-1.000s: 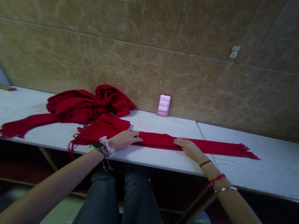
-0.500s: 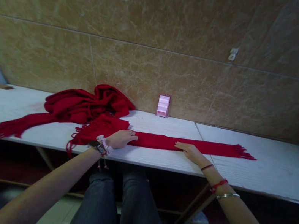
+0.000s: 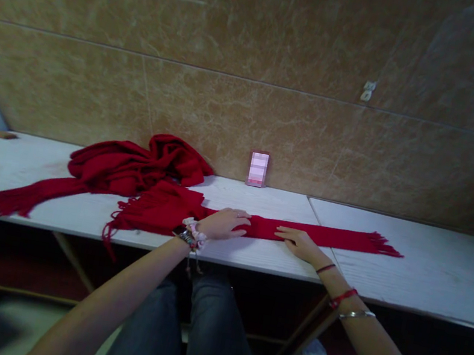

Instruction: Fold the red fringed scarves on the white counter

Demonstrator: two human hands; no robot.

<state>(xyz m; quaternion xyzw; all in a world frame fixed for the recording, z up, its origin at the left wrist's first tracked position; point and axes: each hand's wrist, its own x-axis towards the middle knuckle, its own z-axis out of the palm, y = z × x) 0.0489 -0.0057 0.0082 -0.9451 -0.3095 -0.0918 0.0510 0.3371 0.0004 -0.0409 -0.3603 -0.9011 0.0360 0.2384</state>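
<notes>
A red fringed scarf lies along the white tabletop as a long, narrow folded strip, its tassels pointing right. Its left part spreads wider, with fringe hanging over the front edge. My left hand rests flat on the strip near its middle, fingers extended to the right. Farther right, my right hand lies on the strip's near edge with its fingers stretched out to the left. Behind and left of the scarf sits a crumpled heap of red cloth, with a fringed end trailing left.
A small framed card or screen with a blurred face leans against the marbled wall behind the white table. Dark open shelves lie below the tabletop. A white wall socket is at upper right.
My left hand has slid to the right along the scarf, closer to my right hand. My right hand stays in nearly the same place on the strip.
</notes>
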